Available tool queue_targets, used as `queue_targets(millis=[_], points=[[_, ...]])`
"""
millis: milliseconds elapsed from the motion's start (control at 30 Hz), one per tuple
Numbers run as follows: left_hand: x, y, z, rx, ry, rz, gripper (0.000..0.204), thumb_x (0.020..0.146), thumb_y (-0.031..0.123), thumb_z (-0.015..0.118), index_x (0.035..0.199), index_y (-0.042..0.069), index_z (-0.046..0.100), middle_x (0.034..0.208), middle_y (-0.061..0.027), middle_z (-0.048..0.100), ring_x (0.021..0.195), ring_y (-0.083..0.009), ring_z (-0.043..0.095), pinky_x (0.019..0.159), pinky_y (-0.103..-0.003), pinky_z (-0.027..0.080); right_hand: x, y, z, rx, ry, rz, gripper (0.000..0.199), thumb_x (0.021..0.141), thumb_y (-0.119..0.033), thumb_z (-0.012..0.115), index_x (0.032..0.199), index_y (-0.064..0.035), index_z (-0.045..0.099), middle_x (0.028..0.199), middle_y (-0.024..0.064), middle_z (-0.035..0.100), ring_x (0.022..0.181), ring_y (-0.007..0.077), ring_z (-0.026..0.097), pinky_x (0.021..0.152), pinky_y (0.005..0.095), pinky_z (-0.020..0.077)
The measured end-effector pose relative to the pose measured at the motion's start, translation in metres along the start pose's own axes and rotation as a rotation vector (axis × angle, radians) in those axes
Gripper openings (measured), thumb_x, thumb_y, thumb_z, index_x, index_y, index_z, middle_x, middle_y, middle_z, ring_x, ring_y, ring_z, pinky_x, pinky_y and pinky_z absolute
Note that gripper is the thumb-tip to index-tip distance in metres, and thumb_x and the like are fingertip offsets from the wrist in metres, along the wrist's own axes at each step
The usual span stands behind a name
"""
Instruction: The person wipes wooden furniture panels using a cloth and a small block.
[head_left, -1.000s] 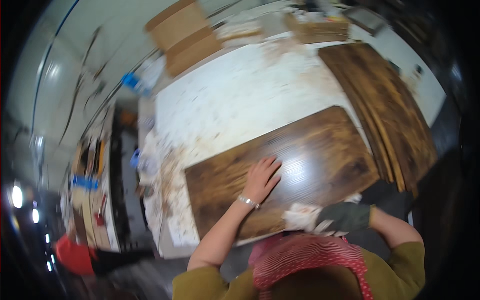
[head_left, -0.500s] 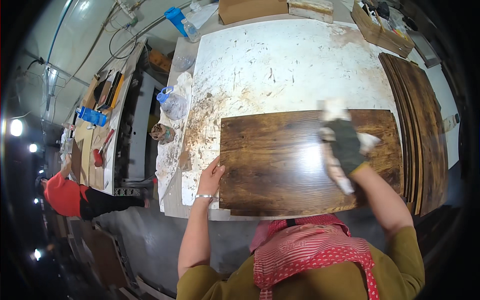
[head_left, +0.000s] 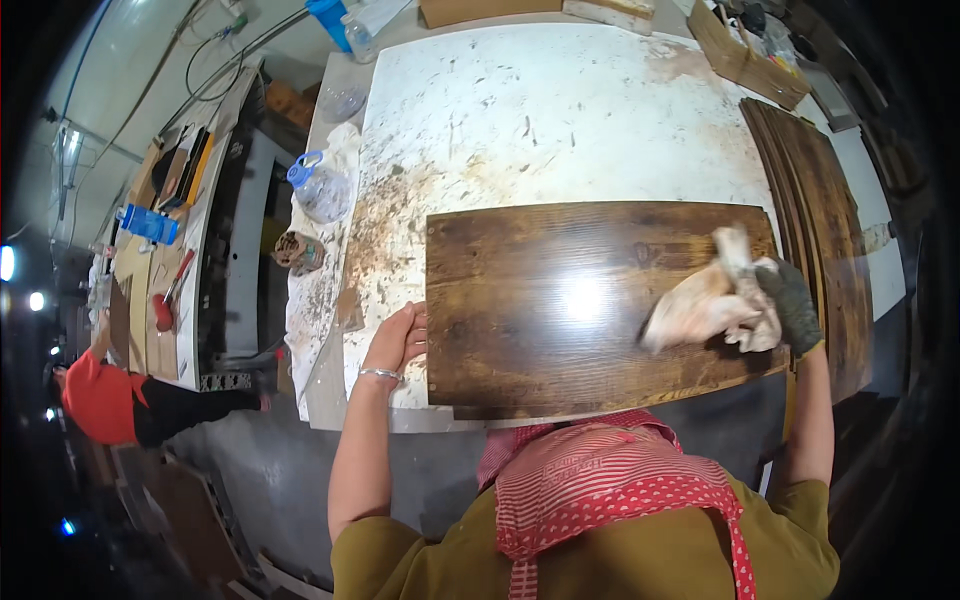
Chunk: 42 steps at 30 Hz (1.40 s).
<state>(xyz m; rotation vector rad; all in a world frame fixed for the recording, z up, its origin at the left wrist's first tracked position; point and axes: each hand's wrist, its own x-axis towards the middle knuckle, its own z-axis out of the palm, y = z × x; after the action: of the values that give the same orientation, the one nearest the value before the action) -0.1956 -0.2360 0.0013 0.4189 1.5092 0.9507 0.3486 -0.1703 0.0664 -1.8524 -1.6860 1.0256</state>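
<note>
White stained worktable bearing a dark wooden board; stacked boards beyond the gloved right hand, fingers closed on a rag. Left hand, fingers loosely curled against the board's edge; plastic bottle farther left.
</note>
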Motion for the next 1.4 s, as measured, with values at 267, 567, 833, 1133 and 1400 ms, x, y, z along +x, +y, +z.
queue_targets(millis=[267,567,833,1133,1400], points=[[0.066,0.023,0.016,0.03,0.123,0.096,0.037,0.091,0.049,0.046,0.071,0.018,0.051,0.053,0.0081,0.035,0.041,-0.0055,0.028,0.039,-0.022,0.021,0.0,0.067,-0.025,-0.222,0.302,0.279,0.058,0.081,-0.036,0.062,0.118,0.0069,0.052,0.117,0.0225,0.056,0.109,0.0319,0.054,0.092,0.0355,0.0399],[0.117,0.016,0.02,-0.08,0.376,0.267,0.044,0.089,0.042,0.052,0.095,0.0,0.063,0.082,-0.0028,0.062,0.071,-0.0126,0.054,0.066,-0.028,0.042,0.017,0.064,-0.04,-0.231,0.124,0.232,0.064,0.077,-0.041,0.064,0.119,0.006,0.052,0.12,0.0227,0.054,0.113,0.0309,0.051,0.095,0.0354,0.0386],[0.026,0.112,0.026,-0.023,0.055,0.649,0.041,0.088,0.03,0.052,0.115,-0.001,0.055,0.111,-0.0091,0.06,0.097,-0.0212,0.059,0.086,-0.034,0.047,-0.012,0.106,-0.074,-0.611,0.092,-0.654,0.032,0.08,-0.022,0.054,0.111,-0.0155,0.059,0.106,0.0141,0.059,0.101,0.0326,0.054,0.086,0.0401,0.0435],[0.052,0.152,0.22,0.258,-0.271,0.726,0.024,0.09,0.027,0.055,0.094,0.004,0.062,0.082,-0.0021,0.061,0.071,-0.0114,0.058,0.063,-0.026,0.049,-0.254,0.137,-0.098,-0.418,0.364,-0.219,0.027,0.076,-0.019,0.059,0.101,-0.0092,0.062,0.094,0.0144,0.062,0.085,0.0328,0.058,0.074,0.0392,0.0463],[0.041,0.08,0.641,0.736,-0.819,1.115,0.033,0.085,0.023,0.061,0.103,-0.005,0.061,0.085,-0.0052,0.063,0.076,-0.0116,0.054,0.069,-0.026,0.044,-0.425,0.255,-0.074,0.615,0.911,0.505,0.039,0.079,-0.024,0.061,0.114,-0.0077,0.058,0.113,0.0133,0.06,0.106,0.0277,0.056,0.09,0.037,0.0433]])
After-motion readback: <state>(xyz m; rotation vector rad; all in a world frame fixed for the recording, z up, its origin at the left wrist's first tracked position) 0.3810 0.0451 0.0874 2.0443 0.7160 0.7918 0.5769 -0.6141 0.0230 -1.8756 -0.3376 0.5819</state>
